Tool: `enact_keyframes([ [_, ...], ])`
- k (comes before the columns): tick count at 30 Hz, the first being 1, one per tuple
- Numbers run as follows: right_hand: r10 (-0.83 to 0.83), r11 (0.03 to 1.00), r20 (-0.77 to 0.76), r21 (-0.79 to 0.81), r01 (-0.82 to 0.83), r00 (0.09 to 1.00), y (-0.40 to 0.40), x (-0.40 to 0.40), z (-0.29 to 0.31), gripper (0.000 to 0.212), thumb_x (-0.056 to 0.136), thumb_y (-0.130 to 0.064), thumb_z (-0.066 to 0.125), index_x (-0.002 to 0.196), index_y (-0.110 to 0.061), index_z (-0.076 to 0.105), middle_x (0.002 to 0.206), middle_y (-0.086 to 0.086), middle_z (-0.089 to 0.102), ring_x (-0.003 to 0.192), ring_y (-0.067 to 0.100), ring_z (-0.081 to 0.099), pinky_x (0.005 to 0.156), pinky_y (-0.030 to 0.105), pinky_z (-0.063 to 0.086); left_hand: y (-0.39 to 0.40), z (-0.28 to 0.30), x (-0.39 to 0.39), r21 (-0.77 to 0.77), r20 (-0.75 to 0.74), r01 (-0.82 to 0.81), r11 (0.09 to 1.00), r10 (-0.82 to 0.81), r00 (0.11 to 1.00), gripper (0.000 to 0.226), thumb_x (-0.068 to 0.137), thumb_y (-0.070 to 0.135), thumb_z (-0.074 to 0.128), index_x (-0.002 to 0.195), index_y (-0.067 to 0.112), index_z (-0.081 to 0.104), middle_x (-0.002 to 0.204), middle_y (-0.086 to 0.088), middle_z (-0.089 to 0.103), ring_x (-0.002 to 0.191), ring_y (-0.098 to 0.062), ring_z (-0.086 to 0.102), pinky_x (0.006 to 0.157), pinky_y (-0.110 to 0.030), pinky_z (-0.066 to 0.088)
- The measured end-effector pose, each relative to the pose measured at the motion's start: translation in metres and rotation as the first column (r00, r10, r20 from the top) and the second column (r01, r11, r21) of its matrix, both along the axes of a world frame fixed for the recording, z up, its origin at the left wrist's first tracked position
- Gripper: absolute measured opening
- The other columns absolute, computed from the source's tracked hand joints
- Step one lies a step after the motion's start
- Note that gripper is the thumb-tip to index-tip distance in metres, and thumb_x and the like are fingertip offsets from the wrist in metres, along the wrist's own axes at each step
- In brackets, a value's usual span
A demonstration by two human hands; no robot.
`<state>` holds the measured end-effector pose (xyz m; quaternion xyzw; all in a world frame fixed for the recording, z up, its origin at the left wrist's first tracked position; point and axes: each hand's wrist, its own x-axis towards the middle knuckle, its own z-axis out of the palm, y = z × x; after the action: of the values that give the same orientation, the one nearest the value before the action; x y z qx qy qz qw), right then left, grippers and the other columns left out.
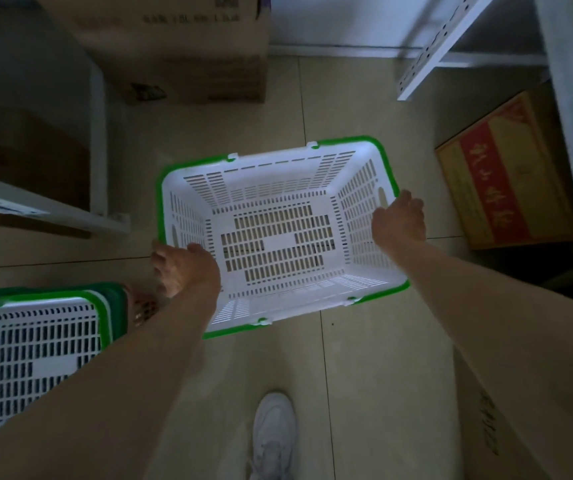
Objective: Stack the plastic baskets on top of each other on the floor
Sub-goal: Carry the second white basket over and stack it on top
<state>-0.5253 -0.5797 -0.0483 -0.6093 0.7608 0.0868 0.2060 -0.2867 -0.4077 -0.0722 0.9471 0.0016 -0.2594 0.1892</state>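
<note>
Head view. A white slotted plastic basket with a green rim (283, 237) is held level over the beige tiled floor (364, 375), open side up and empty. Left hand (183, 268) has its grip closed on the near-left rim; right hand (399, 221) is curled over the right rim beside the handle slot. Whether the basket touches the floor cannot be told.

At lower left sits a stack of matching white-and-green baskets (32, 348), well apart from the held one.

Risks, as judged:
- Both grips sit on the rim edge only; a slip on one side would tip the basket.
- If lowered skewed onto the stack, rims would catch and it would jam instead of nesting.
- A white shoe (274, 434) stands near below; the brown cardboard box with red label (506, 181) crowds the right side.
</note>
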Motion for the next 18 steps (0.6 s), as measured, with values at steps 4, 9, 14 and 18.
enact_keyframes([
  [4, -0.071, 0.991, 0.047, 0.119, 0.065, 0.996, -0.014, -0.008, -0.018, 0.059, 0.099, -0.031, 0.039, 0.149, -0.006, 0.019, 0.14, 0.021, 0.04, 0.121, 0.039, 0.049, 0.098, 0.049, 0.046, 0.009, -0.016, 0.011, -0.011, -0.027, 0.018, 1.0, -0.019, 0.999, 0.05, 0.102, 0.029, 0.036, 0.143, 0.0, 0.028, 0.143, -0.025, 0.042, 0.124, -0.042, 0.049, 0.099, -0.046, 0.041],
  [9, -0.119, 0.987, 0.059, 0.112, 0.112, 0.991, -0.021, -0.013, -0.033, 0.056, 0.101, -0.036, 0.037, 0.144, -0.004, 0.024, 0.138, 0.023, 0.043, 0.121, 0.04, 0.049, 0.095, 0.046, 0.044, 0.011, -0.025, 0.02, -0.009, -0.012, 0.005, 1.0, -0.005, 1.0, 0.042, 0.106, 0.029, 0.025, 0.114, -0.006, 0.045, 0.139, -0.023, 0.049, 0.125, -0.035, 0.05, 0.094, -0.034, 0.039],
  [14, -0.193, 0.98, 0.079, 0.07, 0.187, 0.978, -0.019, -0.012, -0.037, 0.05, 0.102, -0.036, 0.035, 0.139, -0.003, 0.03, 0.137, 0.023, 0.048, 0.121, 0.038, 0.052, 0.095, 0.044, 0.043, 0.02, -0.011, 0.014, 0.054, -0.033, 0.073, 0.996, -0.071, 0.997, 0.052, 0.105, 0.02, 0.02, 0.15, -0.005, 0.016, 0.146, -0.015, 0.041, 0.129, -0.024, 0.047, 0.091, -0.02, 0.041],
  [18, -0.191, 0.981, 0.081, 0.053, 0.187, 0.978, -0.011, -0.013, -0.027, 0.048, 0.103, -0.037, 0.034, 0.135, -0.002, 0.034, 0.135, 0.023, 0.05, 0.12, 0.038, 0.052, 0.094, 0.043, 0.042, 0.021, 0.006, 0.013, 0.078, 0.063, 0.134, 0.988, -0.139, 0.988, 0.048, 0.106, 0.016, 0.021, 0.148, -0.006, 0.02, 0.141, -0.019, 0.045, 0.124, -0.026, 0.05, 0.104, -0.03, 0.037],
])
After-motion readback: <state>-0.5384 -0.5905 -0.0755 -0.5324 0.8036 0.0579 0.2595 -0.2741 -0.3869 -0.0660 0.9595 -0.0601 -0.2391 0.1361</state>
